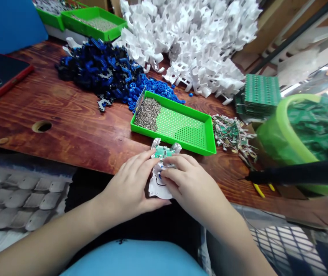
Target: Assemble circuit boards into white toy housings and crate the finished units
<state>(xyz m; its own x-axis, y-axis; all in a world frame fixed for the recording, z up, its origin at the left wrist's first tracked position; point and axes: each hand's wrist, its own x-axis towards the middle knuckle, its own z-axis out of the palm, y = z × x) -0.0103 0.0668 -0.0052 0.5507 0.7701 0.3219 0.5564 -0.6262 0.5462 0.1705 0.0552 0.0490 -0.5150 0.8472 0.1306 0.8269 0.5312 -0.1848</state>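
Note:
A white plastic housing (pixel 156 186) is held between my hands at the table's front edge. On its upper part sits a small green circuit board (pixel 164 152), and a bit of blue shows lower down. My left hand (pixel 132 178) wraps the housing from the left, thumb along its bottom edge. From the right, my right hand (pixel 188 178) grips it too, its fingertips bent over the front below the board. Whatever those fingertips touch is partly hidden. Just beyond the housing lies a green tray (pixel 191 128) with small metal screws (pixel 149 114) in its left end.
Behind the tray are blue and black plastic parts (pixel 100 69), blue rings (pixel 155 90) and a tall heap of white housings (pixel 187 42). To the right are wired boards (pixel 231 132), stacked circuit boards (pixel 261 90), a green tub (pixel 281 122) and a black screwdriver (pixel 296 172). A phone (pixel 5 73) lies left.

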